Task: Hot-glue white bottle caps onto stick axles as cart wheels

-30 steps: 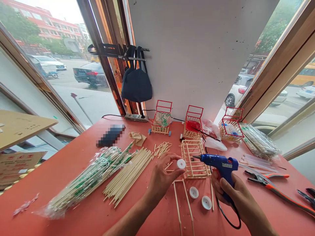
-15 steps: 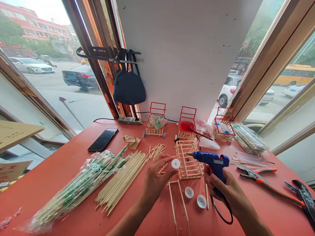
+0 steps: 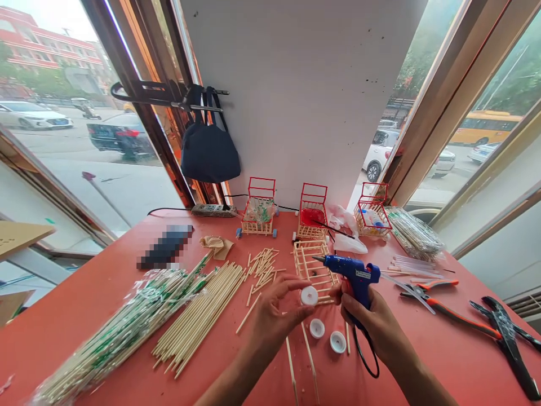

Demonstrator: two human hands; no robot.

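Between the thumb and fingers of my left hand (image 3: 276,307) is a white bottle cap (image 3: 309,296). My right hand (image 3: 369,316) grips a blue hot glue gun (image 3: 353,272) by its handle, with the nozzle pointing left, above and apart from the cap. Behind both hands lies a frame of glued wooden sticks (image 3: 310,259), partly covered by the gun and cap. Two more white caps, a nearer one (image 3: 337,342) and a farther one (image 3: 316,328), rest on the table below my hands. A long narrow stick frame (image 3: 310,355) lies beside my left wrist.
A bundle of wooden sticks (image 3: 198,316), short cut sticks (image 3: 264,268) and a plastic-wrapped bundle (image 3: 122,327) lie left. Pliers (image 3: 460,318) and black cutters (image 3: 505,332) lie right. Small stick carts, one holding something red (image 3: 313,217), stand along the back.
The view has shifted slightly. My left hand has brought the cap lower and nearer the glue gun. Both hands keep their holds.
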